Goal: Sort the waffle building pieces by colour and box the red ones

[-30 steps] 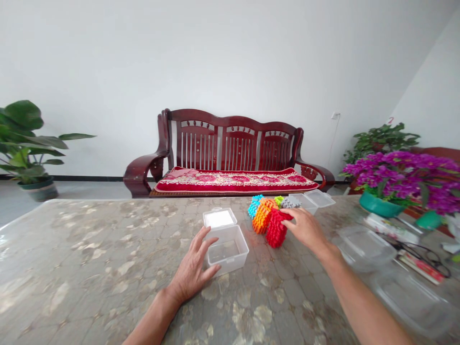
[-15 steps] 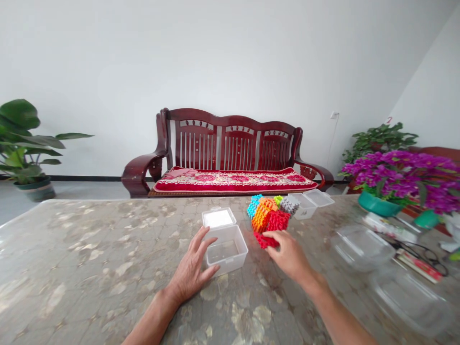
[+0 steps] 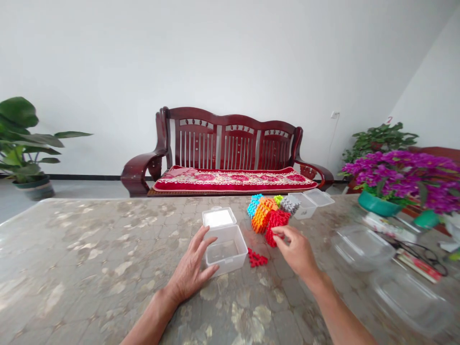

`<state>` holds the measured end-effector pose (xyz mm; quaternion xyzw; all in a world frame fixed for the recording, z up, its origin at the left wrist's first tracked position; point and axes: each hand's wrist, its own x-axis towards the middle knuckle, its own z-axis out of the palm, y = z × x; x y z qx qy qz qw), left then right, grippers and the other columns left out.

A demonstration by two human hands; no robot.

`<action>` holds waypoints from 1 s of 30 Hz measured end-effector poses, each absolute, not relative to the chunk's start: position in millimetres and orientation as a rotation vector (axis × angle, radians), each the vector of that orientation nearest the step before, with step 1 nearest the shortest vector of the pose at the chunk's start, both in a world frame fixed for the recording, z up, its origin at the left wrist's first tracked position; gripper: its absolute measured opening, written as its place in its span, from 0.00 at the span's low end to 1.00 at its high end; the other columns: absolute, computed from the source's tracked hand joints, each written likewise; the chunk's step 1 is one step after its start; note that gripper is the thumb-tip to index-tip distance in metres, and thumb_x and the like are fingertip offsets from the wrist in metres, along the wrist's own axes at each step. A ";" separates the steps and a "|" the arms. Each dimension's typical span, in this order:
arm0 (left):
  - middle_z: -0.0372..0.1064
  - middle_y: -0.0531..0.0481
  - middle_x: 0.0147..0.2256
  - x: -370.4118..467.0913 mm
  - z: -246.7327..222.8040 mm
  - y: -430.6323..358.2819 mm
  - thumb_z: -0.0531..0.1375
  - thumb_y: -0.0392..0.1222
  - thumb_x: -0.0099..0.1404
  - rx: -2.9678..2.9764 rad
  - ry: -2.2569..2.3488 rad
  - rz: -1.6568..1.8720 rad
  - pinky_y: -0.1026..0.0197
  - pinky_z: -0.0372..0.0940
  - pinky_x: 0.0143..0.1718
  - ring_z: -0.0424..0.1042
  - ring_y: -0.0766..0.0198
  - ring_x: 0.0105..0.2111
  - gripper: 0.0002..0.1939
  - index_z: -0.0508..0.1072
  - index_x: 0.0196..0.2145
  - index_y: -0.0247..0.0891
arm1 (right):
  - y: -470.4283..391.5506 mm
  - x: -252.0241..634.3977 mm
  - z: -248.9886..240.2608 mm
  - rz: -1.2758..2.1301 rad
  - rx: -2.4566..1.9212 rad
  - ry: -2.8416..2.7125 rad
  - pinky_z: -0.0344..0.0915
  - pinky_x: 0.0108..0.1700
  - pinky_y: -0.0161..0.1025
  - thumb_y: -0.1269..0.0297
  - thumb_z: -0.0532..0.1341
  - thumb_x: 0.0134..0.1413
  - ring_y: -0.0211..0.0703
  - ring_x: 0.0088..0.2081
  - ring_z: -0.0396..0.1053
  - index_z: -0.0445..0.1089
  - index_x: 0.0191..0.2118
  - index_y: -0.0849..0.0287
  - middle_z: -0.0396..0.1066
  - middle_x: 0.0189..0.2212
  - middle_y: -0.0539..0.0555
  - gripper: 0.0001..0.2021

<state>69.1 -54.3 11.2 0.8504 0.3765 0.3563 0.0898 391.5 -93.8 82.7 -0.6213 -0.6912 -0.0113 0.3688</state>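
Observation:
A clear plastic box (image 3: 230, 261) with its lid (image 3: 218, 217) folded back stands on the table, and nothing shows inside it. My left hand (image 3: 192, 263) is open at its left side, fingers and thumb spread around the near corner. My right hand (image 3: 296, 249) pinches at the edge of a red stack of knobbly plastic building blocks (image 3: 277, 223); the fingertips partly hide the contact. A loose clump of red blocks (image 3: 257, 258) lies between the box and my right hand. Orange blocks (image 3: 264, 215), blue blocks (image 3: 254, 205) and grey blocks (image 3: 290, 205) sit behind the red stack.
Another open clear box (image 3: 304, 206) stands behind the blocks. To the right are clear containers (image 3: 362, 247), glasses (image 3: 427, 254) and a teal pot of purple flowers (image 3: 381, 203). A wooden bench (image 3: 230, 139) stands beyond the table (image 3: 108, 268).
My right hand has let go of the red clump, which now lies nearer beside the box, and has moved slightly right to the red stack. My left hand stays put.

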 end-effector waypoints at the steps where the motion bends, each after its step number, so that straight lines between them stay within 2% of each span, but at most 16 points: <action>1: 0.44 0.40 0.66 69.2 11.1 -54.3 0.57 0.50 0.64 2.528 1.121 1.065 0.41 0.52 0.62 0.44 0.45 0.66 0.27 0.60 0.59 0.44 | -90.6 397.4 90.9 -0.102 -1.600 -1.739 0.67 0.44 0.44 0.64 0.56 0.56 0.46 0.40 0.72 0.74 0.41 0.54 0.76 0.38 0.55 0.11; 5: 0.44 0.40 0.66 69.5 11.2 -54.5 0.58 0.50 0.64 2.527 1.122 1.076 0.42 0.53 0.62 0.44 0.45 0.66 0.27 0.61 0.59 0.44 | -73.5 419.2 116.2 -0.294 -1.638 -1.794 0.65 0.49 0.47 0.62 0.56 0.58 0.49 0.43 0.70 0.72 0.47 0.54 0.76 0.40 0.56 0.14; 11: 0.44 0.40 0.66 68.6 10.4 -53.8 0.58 0.50 0.63 2.527 1.121 1.086 0.43 0.54 0.62 0.45 0.46 0.66 0.27 0.61 0.59 0.44 | -57.7 433.6 120.6 -0.328 -1.722 -2.035 0.62 0.50 0.45 0.62 0.57 0.58 0.48 0.46 0.68 0.72 0.44 0.55 0.74 0.41 0.55 0.11; 22: 0.42 0.40 0.66 68.9 10.7 -54.7 0.57 0.50 0.65 2.508 1.114 1.060 0.41 0.52 0.63 0.43 0.46 0.67 0.28 0.58 0.60 0.44 | -74.2 415.5 137.0 -0.279 -1.734 -1.940 0.62 0.49 0.45 0.61 0.63 0.48 0.49 0.46 0.67 0.69 0.46 0.55 0.74 0.41 0.54 0.17; 26: 0.42 0.40 0.67 68.7 12.1 -55.7 0.57 0.50 0.65 2.509 1.107 1.062 0.41 0.52 0.62 0.43 0.45 0.66 0.28 0.58 0.61 0.44 | -93.6 384.7 120.3 -0.074 -1.686 -2.060 0.63 0.47 0.41 0.64 0.64 0.45 0.47 0.44 0.68 0.70 0.44 0.53 0.74 0.41 0.52 0.16; 30: 0.41 0.40 0.67 68.1 11.7 -55.8 0.57 0.50 0.65 2.505 1.097 1.051 0.41 0.51 0.63 0.43 0.46 0.67 0.29 0.57 0.61 0.44 | -100.8 356.9 86.3 0.118 -1.695 -2.164 0.64 0.45 0.41 0.68 0.65 0.41 0.47 0.43 0.68 0.71 0.41 0.54 0.75 0.39 0.53 0.16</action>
